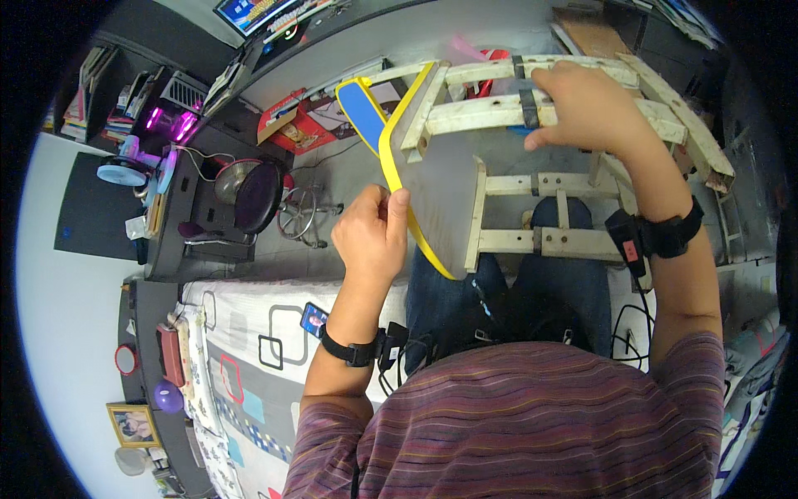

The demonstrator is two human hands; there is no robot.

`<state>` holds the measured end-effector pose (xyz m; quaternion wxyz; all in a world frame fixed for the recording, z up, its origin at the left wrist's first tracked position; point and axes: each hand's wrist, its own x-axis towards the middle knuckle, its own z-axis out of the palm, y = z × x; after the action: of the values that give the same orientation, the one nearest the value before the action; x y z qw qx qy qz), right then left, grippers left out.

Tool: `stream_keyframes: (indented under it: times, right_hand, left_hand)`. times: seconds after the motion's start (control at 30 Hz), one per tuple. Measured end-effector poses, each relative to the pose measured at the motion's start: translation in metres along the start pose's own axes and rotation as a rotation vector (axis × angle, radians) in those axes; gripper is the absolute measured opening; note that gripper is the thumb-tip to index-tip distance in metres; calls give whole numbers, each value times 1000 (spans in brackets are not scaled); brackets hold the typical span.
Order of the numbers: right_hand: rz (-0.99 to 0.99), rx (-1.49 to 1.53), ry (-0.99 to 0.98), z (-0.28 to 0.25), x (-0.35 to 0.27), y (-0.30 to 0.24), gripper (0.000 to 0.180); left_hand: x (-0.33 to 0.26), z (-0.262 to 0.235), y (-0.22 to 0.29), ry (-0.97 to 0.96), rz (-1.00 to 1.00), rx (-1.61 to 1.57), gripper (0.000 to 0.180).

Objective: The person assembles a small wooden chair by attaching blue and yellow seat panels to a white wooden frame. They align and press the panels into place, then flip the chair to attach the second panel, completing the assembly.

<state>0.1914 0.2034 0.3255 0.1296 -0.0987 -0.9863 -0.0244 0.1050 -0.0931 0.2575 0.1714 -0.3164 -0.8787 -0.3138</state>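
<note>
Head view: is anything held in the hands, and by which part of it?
The white-framed board: left hand on its yellow rim, right hand on a white bar.

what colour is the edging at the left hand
The edging is yellow, clearest in the head view.

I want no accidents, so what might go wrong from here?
The right hand is around a bar of the worn white ladder-like frame, near a dark band; if bars shift, it might get pinched.
The left hand holds the yellow edge of the curved grey panel; if it slips, the panel could drop onto the legs in blue jeans.
The black cable by the right forearm might snag.
</note>
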Motion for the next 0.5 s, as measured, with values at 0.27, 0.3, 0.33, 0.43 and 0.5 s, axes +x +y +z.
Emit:
stream_keyframes:
  times: [0.27,0.3,0.33,0.43,0.5]
  right_hand:
    - [-53,47,2,-6,-4,1,75]
    - [-49,42,-6,-6,-4,1,75]
    - [-47,40,-3,-7,-5,1,75]
    - [-46,48,-5,-8,-9,0,75]
    - [-44,55,22,-10,-13,-2,73]
  left_hand:
    - [12,7,8,91,115,131,41]
    - [11,6,6,86,127,137,40]
    - [10,5,5,81,139,144,39]
    - [12,5,2,162,192,-250,57]
    - [18,6,1,232,297,-365,69]
